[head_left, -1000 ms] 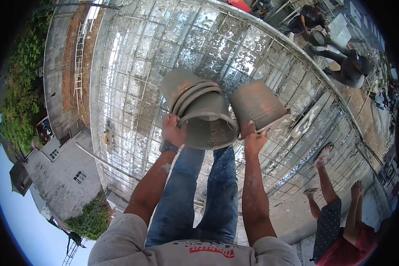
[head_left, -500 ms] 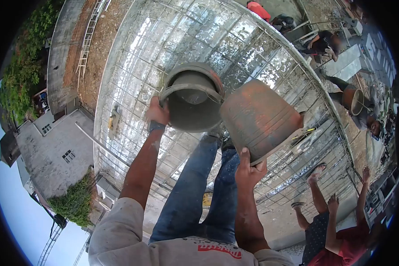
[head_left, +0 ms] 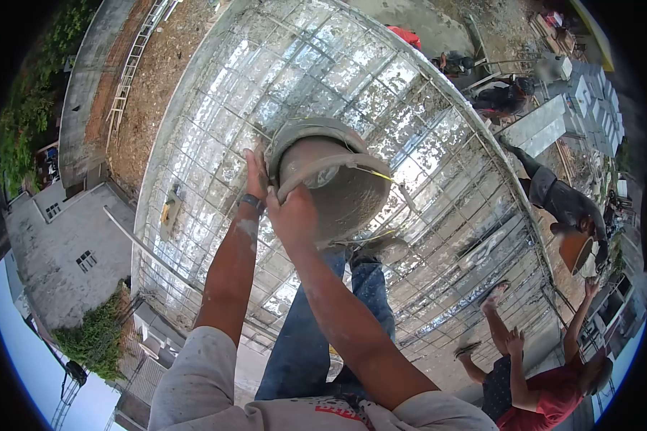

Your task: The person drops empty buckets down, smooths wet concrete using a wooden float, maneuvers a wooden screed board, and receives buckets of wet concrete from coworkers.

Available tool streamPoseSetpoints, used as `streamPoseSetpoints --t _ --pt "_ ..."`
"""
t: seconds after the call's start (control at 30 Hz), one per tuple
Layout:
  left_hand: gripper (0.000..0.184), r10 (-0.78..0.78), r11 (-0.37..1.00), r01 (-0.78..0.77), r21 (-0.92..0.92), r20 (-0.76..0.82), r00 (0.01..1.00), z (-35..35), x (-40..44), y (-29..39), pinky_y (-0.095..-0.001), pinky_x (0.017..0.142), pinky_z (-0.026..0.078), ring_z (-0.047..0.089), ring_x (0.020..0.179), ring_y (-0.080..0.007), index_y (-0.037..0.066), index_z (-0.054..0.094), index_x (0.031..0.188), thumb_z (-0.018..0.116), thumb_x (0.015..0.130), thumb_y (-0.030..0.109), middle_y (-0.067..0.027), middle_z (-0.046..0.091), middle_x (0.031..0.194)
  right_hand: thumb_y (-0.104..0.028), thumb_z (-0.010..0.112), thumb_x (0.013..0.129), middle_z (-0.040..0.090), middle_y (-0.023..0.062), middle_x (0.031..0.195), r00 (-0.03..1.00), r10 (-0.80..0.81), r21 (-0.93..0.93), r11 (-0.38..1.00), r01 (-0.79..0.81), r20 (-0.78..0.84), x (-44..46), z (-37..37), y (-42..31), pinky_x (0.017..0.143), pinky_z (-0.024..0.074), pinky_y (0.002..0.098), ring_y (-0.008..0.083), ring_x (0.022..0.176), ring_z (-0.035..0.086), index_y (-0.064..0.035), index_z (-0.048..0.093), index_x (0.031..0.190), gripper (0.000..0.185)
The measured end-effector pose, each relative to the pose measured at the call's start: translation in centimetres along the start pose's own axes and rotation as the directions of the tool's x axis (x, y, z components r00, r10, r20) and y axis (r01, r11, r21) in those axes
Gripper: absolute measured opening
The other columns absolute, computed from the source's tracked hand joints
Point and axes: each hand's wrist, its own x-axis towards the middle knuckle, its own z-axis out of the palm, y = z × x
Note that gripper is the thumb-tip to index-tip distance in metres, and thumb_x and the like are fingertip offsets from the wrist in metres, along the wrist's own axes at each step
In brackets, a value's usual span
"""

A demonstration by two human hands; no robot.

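Note:
A grey, cement-coated bucket (head_left: 370,205) with a thick rim and a curved handle is in front of me, its mouth tilted toward me and wet residue inside. My right hand (head_left: 294,215) is closed around the handle and near rim at the bucket's left side. Beside it, my left hand (head_left: 255,176) lies against the outside of the bucket with its fingers stretched upward. Only one bucket shows clearly at my hands; whether another is nested with it, I cannot tell. My legs are below, over the mesh.
Steel mesh (head_left: 215,118) covers a wet, shiny slab beneath me. A trowel-like tool (head_left: 169,214) lies at left. On the right, a co-worker in dark clothes (head_left: 564,197) holds an orange-brown bucket (head_left: 576,251); a person in a red shirt (head_left: 553,399) stands lower right.
My right hand has moved left across to the bucket at my left hand. The orange-stained bucket it held is no longer separately visible. The co-worker's bucket has moved lower.

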Motion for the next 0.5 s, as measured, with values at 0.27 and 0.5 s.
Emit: streamPoseSetpoints --t 0.27,0.5 --pt "0.082 -0.007 0.992 0.001 -0.126 -0.046 0.999 -1.1 -0.4 -6.0 -0.041 0.11 0.039 0.051 0.128 -0.026 0.008 0.043 0.146 0.032 0.097 0.072 -0.0101 0.052 0.143 -0.018 0.071 0.08 0.064 0.0161 0.103 0.967 -0.037 -0.195 0.977 0.088 0.253 -3.8 -1.1 1.7 0.076 0.0561 0.0461 0.0359 0.098 0.065 -0.0011 0.055 0.109 0.037" --pt "0.078 -0.086 0.981 0.088 -0.173 0.018 0.996 -3.6 0.9 -6.5 -0.0401 0.101 0.049 0.059 0.118 -0.0237 0.008 0.046 0.145 0.032 0.098 0.069 -0.0103 0.058 0.137 -0.013 0.06 0.083 0.068 0.0138 0.114 0.734 -0.509 -0.446 0.584 0.678 0.449 -4.4 -5.7 10.1 0.09 0.053 0.0464 0.0303 0.103 0.066 -0.0014 0.061 0.116 0.035"
